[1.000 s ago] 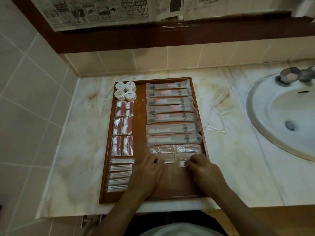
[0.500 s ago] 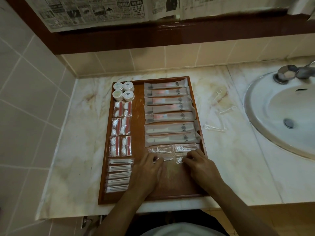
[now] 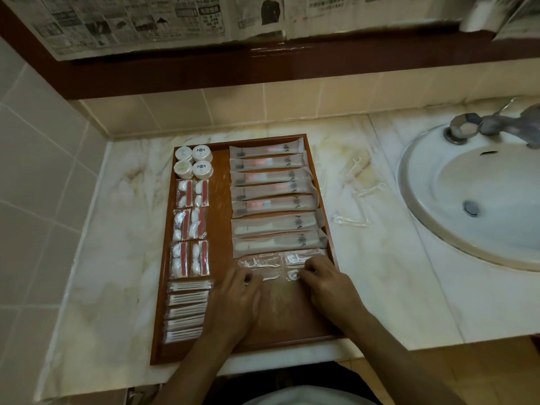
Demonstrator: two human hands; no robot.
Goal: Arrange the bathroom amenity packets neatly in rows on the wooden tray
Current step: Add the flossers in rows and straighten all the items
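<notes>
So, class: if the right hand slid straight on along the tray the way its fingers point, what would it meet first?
The right hand points up and left across the wooden tray. It already touches a clear floss-pick packet; next would probably come the packet above it, then the lowest long sachet.

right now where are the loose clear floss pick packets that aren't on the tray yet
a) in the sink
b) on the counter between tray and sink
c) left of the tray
b: three clear floss pick packets lie on the marble counter between the wooden tray and the sink.
</notes>
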